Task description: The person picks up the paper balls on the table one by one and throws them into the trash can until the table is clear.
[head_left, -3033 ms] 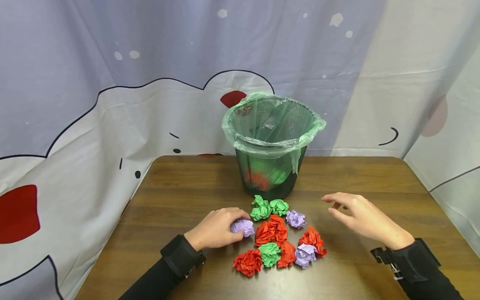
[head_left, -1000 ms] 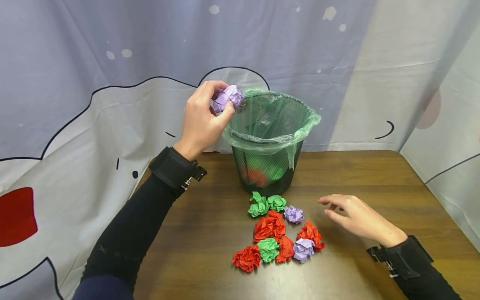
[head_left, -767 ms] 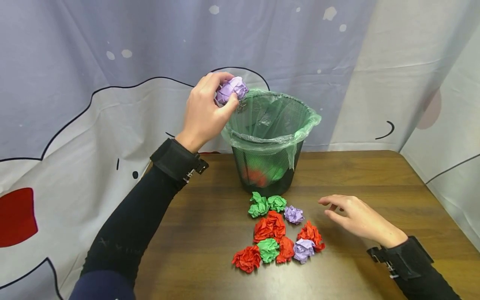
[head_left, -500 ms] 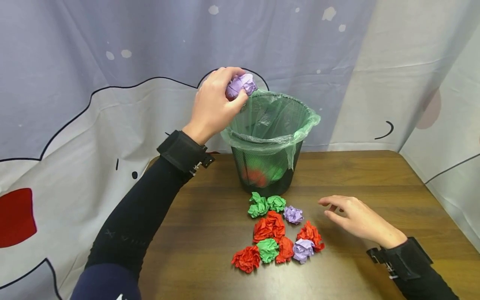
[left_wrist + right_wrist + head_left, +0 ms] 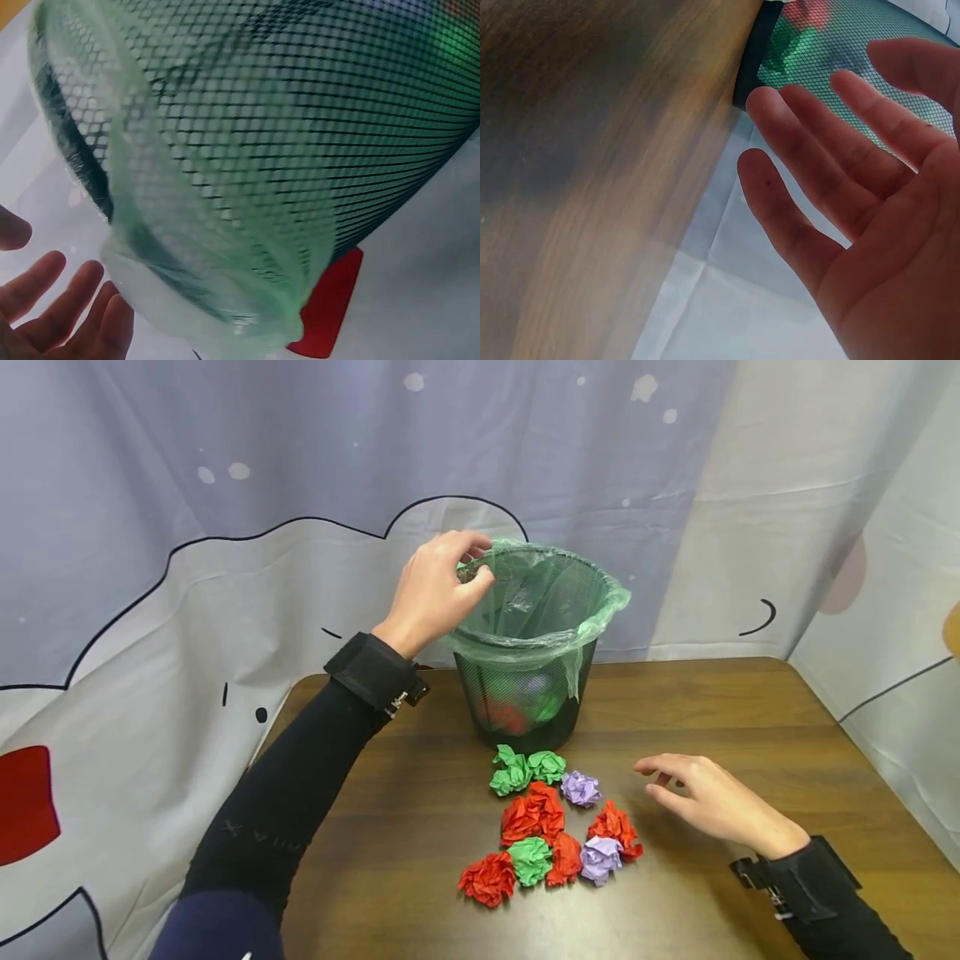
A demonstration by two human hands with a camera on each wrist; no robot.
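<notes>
My left hand [image 5: 438, 589] is at the left rim of a black mesh wastebasket [image 5: 517, 693], its fingers relaxed and nothing in them. A green plastic bag [image 5: 525, 643] lines the basket and folds over its rim. Through the mesh, a purple paper ball [image 5: 534, 684] shows above red and green ones. My right hand [image 5: 720, 802] hovers over the table's right side, fingers loosely bent and holding nothing. Nearest to it are a purple crumpled paper ball [image 5: 581, 789] and a red one [image 5: 615, 829]. In the left wrist view the left fingers [image 5: 75, 300] are beside the bag's edge.
Several more crumpled balls lie on the brown wooden table [image 5: 390, 860] before the basket: green ones [image 5: 511, 771], red ones [image 5: 487, 879] and another purple one [image 5: 601, 859]. A patterned cloth [image 5: 225, 568] hangs behind the table.
My left hand picked up a purple paper ball from the table, raised it to the basket's rim and let it go; the ball is now inside. The right hand has stayed about where it was.
</notes>
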